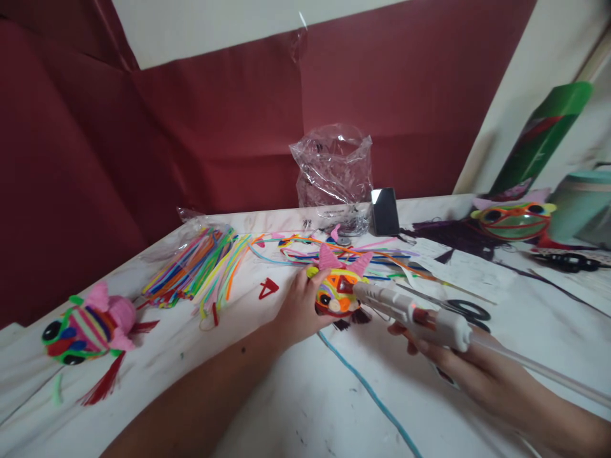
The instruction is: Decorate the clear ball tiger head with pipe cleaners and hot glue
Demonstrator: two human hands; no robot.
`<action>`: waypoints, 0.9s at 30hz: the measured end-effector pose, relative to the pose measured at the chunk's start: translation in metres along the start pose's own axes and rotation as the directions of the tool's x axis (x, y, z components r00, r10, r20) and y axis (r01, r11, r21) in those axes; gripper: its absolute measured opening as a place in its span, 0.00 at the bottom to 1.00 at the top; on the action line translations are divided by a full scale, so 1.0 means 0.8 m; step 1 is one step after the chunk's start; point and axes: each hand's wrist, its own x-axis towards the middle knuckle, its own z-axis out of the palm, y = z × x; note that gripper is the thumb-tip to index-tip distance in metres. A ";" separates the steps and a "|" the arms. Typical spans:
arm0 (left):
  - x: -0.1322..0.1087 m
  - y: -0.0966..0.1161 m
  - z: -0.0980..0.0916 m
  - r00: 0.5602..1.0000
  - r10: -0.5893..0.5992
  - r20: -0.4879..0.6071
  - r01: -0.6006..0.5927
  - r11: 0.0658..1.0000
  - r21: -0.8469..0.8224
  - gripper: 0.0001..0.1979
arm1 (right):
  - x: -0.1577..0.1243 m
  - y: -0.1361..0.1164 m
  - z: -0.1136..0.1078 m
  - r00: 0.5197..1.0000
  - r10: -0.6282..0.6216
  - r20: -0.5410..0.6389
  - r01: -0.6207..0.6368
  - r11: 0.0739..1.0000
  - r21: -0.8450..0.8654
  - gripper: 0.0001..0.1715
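My left hand (pixel 300 306) is closed round a small colourful pipe-cleaner figure (pixel 338 289) with pink ears, holding it on the white table (pixel 305 394). My right hand (pixel 439 356) grips a white glue gun (pixel 410 312) whose nozzle touches the figure's right side. A clear glue stick sticks out of the gun's back toward the lower right. A blue cord (pixel 367 388) runs across the table below the figure.
A finished pink and green figure (pixel 88 331) lies at the left. Bundled pipe cleaners (pixel 195 267) and loose ones lie behind. A clear plastic bag (pixel 334 168), a phone (pixel 384 211), black scissors (pixel 470 312), a green-orange figure (pixel 515 219) and a green bag (pixel 544 137) stand further back and right.
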 end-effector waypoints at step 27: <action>0.000 -0.001 0.000 1.000 0.021 -0.014 -0.021 1.000 0.010 0.43 | 0.001 -0.008 -0.001 0.999 0.020 -0.035 -0.019 1.000 0.025 0.24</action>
